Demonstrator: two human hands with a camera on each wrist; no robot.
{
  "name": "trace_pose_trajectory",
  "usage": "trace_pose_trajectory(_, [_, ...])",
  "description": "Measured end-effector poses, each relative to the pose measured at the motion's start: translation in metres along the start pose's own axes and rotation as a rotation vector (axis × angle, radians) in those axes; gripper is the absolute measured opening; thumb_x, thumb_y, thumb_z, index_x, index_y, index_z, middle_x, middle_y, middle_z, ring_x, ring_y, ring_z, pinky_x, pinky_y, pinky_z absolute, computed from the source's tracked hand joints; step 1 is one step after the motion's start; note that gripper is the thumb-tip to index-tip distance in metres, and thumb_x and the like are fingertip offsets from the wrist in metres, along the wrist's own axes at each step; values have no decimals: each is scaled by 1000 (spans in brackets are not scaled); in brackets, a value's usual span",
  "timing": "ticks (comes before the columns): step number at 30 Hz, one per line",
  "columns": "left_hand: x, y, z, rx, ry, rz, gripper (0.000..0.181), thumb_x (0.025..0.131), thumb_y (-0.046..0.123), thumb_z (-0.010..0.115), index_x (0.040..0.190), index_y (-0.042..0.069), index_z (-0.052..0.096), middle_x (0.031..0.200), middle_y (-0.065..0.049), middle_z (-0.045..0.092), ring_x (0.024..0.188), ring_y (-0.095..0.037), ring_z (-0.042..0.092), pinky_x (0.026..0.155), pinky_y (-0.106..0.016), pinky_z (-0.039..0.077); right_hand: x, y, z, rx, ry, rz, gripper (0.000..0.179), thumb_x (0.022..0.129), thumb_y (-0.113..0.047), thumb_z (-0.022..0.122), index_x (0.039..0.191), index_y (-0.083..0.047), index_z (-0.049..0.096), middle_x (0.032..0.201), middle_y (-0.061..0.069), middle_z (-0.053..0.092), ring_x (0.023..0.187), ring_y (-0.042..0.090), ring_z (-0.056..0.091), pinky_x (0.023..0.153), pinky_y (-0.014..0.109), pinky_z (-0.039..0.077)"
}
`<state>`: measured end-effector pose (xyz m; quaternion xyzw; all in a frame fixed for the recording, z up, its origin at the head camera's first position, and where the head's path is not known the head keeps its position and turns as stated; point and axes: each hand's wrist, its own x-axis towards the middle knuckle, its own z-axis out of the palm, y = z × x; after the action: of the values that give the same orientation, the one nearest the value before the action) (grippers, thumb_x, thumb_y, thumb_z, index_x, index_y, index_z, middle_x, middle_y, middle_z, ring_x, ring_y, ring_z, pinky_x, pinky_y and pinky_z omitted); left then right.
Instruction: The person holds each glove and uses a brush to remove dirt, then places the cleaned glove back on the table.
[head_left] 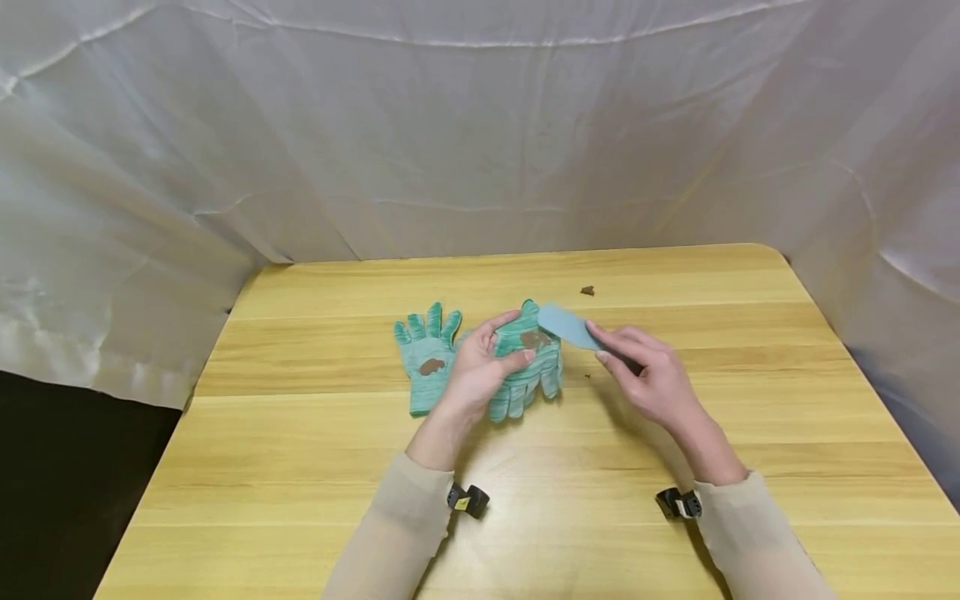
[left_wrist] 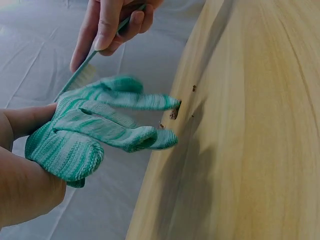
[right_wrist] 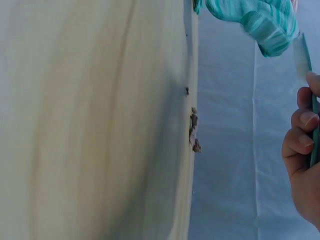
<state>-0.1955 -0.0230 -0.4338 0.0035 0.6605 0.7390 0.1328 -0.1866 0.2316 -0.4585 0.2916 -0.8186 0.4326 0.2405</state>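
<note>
Sleeves (head_left: 397, 517) nearest you, both forearms slant inward over the surface (head_left: 300, 492). Your left hand (head_left: 480, 367) pinches the held glove (head_left: 543, 364), raised; your right hand (head_left: 656, 379) grips the brush (head_left: 567, 325) beside it, contact unclear. You seem to be scrubbing the brown patch (head_left: 534, 339); the next stroke likely calls for taut fabric. Leftward, the second glove (head_left: 422, 348) lies flat; farthest sits a brown crumb (head_left: 587, 291).

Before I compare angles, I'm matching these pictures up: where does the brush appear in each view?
Head: brush just right of centre.
Left wrist: brush at upper left, edge-on.
Right wrist: brush along the right edge, bristle end uppermost.
Shared landmark: the held green glove, next to the brush in all three.
</note>
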Motion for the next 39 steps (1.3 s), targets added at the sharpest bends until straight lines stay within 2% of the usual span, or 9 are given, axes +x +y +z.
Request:
trace_pose_trajectory(3, [0,0,0,3,0,9,63,90,-2,75,148,17,57,171,-5,24,159,-35,9,128,-48,9,0,0,-1,25,15,5,46,80,17,76,125,5,72,97,14,75,67,9,50,59,14,41])
trace_pose_trajectory(8, [1,-2,2,11,-20,21,67,89,-4,75,149,19,56,171,-4,24,159,-34,9,128,-47,7,0,-4,1,95,-66,-32,50,80,18,75,128,4,70,101,13,74,67,8,50,58,15,42])
trace_pose_trajectory(12, [0,-2,2,-13,-42,36,68,89,-6,74,150,18,55,172,-4,22,159,-32,9,129,-42,7,0,-3,1,117,-64,-34,50,81,20,73,129,4,70,99,13,73,65,8,48,57,16,40])
trace_pose_trajectory(16, [0,-1,0,-37,-60,36,67,89,-7,73,150,16,55,172,-3,23,159,-29,9,129,-38,8,0,1,0,96,-41,-23,48,82,19,73,127,5,70,98,14,73,65,9,48,57,16,39])
trace_pose_trajectory(23, [1,0,-1,-42,-71,34,66,88,-7,73,149,14,56,172,-4,22,160,-30,8,129,-39,6,2,0,-3,64,6,-21,46,81,18,74,125,6,71,95,13,73,65,8,48,56,15,39])
trace_pose_trajectory(32, [1,0,0,4,-75,33,67,88,-8,73,149,16,56,172,-6,23,159,-31,11,128,-41,8,3,-6,-2,99,-71,-58,50,82,18,73,130,4,69,94,8,71,64,6,46,55,16,38])
trace_pose_trajectory(36, [-1,2,-2,1,-71,47,67,88,-8,73,149,16,56,171,-5,24,159,-31,12,129,-41,9,1,0,-3,45,-19,-48,48,80,18,75,126,5,71,94,12,72,64,7,46,55,15,37])
trace_pose_trajectory(39, [-1,3,-3,16,-63,61,67,89,-6,73,149,17,56,170,-3,27,159,-32,13,128,-40,10,1,1,-5,44,11,-37,48,79,18,75,125,6,71,93,14,72,65,7,47,56,15,37])
